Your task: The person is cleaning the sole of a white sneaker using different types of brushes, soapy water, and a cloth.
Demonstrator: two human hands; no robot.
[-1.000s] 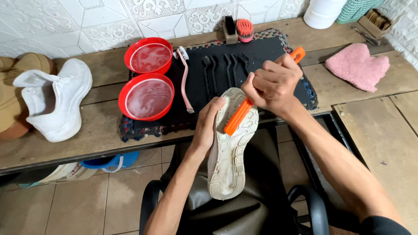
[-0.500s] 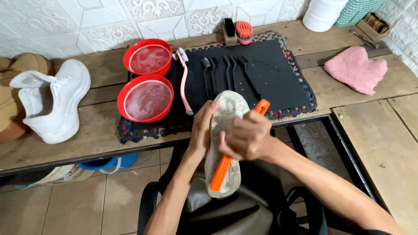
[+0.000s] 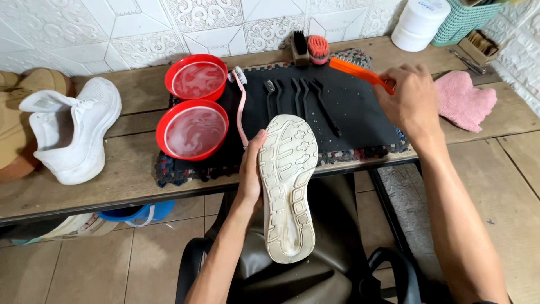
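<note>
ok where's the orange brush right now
In the head view, the orange brush is in the right hand, lifted over the black mat's far right corner, near the pink cloth.

I see open worktop (image 3: 509,121) right of the black mat (image 3: 360,107), past the pink cloth (image 3: 466,100). The mat's left edge is blocked by two red bowls (image 3: 196,107) and a pink brush (image 3: 241,107); black brushes (image 3: 298,95) line its middle. My right hand (image 3: 409,104) hovers over the mat's bare right half. The upturned shoe (image 3: 288,186) fills the front gap.
</note>
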